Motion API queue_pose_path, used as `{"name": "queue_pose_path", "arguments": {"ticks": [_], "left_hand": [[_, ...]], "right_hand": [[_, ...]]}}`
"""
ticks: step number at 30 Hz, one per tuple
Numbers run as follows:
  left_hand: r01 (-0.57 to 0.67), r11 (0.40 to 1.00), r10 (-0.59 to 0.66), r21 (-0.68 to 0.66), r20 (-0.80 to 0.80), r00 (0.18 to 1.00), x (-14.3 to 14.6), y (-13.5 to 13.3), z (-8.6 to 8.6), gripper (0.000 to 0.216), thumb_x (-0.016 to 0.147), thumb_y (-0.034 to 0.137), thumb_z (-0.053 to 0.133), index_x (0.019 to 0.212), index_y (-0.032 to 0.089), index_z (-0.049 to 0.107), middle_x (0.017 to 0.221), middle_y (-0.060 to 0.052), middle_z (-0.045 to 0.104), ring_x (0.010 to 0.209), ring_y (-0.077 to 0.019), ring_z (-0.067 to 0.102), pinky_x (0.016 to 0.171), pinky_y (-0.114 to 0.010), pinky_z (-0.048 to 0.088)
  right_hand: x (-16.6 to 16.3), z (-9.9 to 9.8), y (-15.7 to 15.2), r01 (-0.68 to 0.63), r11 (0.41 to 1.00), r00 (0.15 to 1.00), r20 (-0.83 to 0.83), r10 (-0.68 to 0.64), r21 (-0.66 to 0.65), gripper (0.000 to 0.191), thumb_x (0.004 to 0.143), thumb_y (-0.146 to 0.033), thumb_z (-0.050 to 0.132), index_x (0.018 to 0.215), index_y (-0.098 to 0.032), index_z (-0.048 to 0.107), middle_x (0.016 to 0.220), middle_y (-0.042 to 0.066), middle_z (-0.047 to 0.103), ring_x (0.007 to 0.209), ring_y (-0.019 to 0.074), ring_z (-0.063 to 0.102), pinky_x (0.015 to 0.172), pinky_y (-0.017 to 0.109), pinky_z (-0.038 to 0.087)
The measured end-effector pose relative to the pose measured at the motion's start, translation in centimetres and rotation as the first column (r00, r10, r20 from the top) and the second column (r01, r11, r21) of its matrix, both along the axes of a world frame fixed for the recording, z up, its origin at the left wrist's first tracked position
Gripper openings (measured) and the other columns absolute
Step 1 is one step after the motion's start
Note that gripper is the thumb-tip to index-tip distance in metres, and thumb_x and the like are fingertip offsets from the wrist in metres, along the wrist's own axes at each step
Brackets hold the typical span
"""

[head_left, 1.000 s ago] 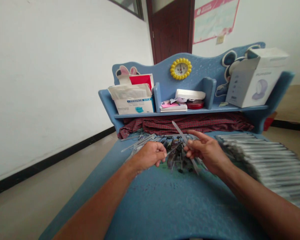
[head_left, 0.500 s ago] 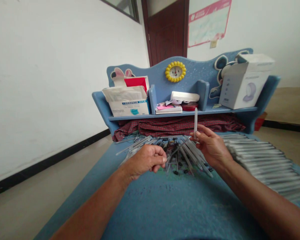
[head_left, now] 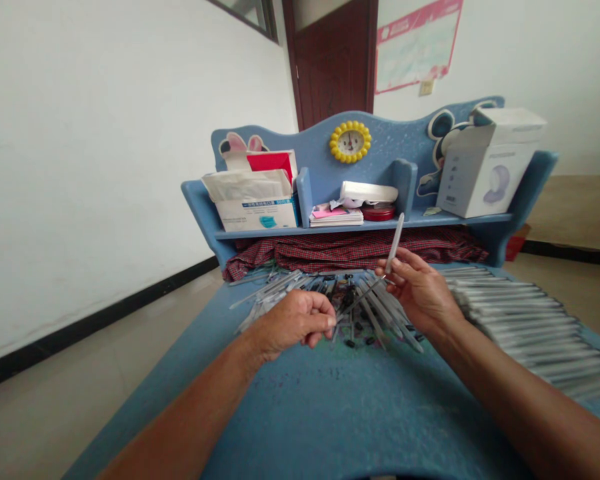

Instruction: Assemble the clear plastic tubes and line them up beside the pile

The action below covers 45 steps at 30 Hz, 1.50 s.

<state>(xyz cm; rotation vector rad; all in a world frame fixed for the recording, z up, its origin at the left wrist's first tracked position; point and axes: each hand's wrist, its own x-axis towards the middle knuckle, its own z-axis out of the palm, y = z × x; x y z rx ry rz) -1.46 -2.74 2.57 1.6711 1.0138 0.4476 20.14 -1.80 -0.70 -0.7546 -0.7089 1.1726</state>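
My right hand (head_left: 423, 287) grips a translucent white pen barrel (head_left: 395, 243) between thumb and fingers, its upper end leaning to the right. A thin pen refill (head_left: 361, 297) slants from the fingertips of my left hand (head_left: 303, 320) up toward the lower end of the barrel. Whether the refill's end is inside the barrel or just beside it, I cannot tell. Beneath and behind both hands lies a loose heap of clear barrels (head_left: 380, 310), dark refills and small black caps (head_left: 350, 344). Beside my right forearm rows of pens (head_left: 525, 327) are stacked.
A blue shelf (head_left: 260, 233) stands across the back of the blue table (head_left: 300, 413). It carries a mask box (head_left: 260, 212), papers (head_left: 335, 219), a red round tin (head_left: 379, 213) and a white box (head_left: 490, 167). Checked cloth (head_left: 325, 252) lies under the shelf.
The barrel in my right hand has tilted from upright to leaning right. My left hand keeps its pinch on the refill in nearly the same place.
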Motion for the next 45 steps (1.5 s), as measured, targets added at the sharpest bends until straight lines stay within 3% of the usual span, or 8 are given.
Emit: {"name": "queue_pose_path", "arguments": {"ticks": [30, 40, 45], "left_hand": [[-0.050, 0.999, 0.049, 0.010, 0.074, 0.996, 0.6, -0.4, -0.7, 0.006, 0.070, 0.018, 0.054, 0.072, 0.012, 0.055, 0.062, 0.001, 0.059, 0.041, -0.0035, 0.043, 0.041, -0.016, 0.028], [-0.119, 0.981, 0.111, 0.155, 0.060, 0.992, 1.1, -0.5, -1.0, 0.006, 0.069, 0.018, 0.056, 0.068, 0.013, 0.055, 0.056, 0.003, 0.058, 0.039, -0.0037, 0.044, 0.042, -0.016, 0.031], [-0.126, 0.988, 0.114, 0.085, 0.128, 0.985, 1.1, -0.7, -0.7, 0.009, 0.070, 0.021, 0.056, 0.070, 0.012, 0.056, 0.059, 0.001, 0.059, 0.039, -0.0039, 0.044, 0.040, -0.016, 0.029]], "right_hand": [[-0.2, -0.1, -0.4, -0.126, 0.992, 0.990, -0.063, 0.128, 0.026, 0.027, 0.065, -0.017, 0.071, 0.088, -0.018, 0.058, 0.083, 0.004, 0.070, 0.069, 0.0166, 0.066, 0.046, 0.020, 0.048], [-0.1, -0.1, -0.4, -0.127, 0.992, 0.989, -0.067, 0.129, 0.026, 0.021, 0.066, -0.015, 0.070, 0.083, -0.018, 0.058, 0.082, 0.004, 0.070, 0.069, 0.0157, 0.066, 0.048, 0.019, 0.048], [-0.1, 0.1, -0.5, -0.101, 0.994, 0.992, -0.077, 0.104, 0.041, 0.029, 0.065, -0.015, 0.071, 0.090, -0.020, 0.058, 0.081, 0.003, 0.070, 0.069, 0.0156, 0.066, 0.047, 0.019, 0.048]]}}
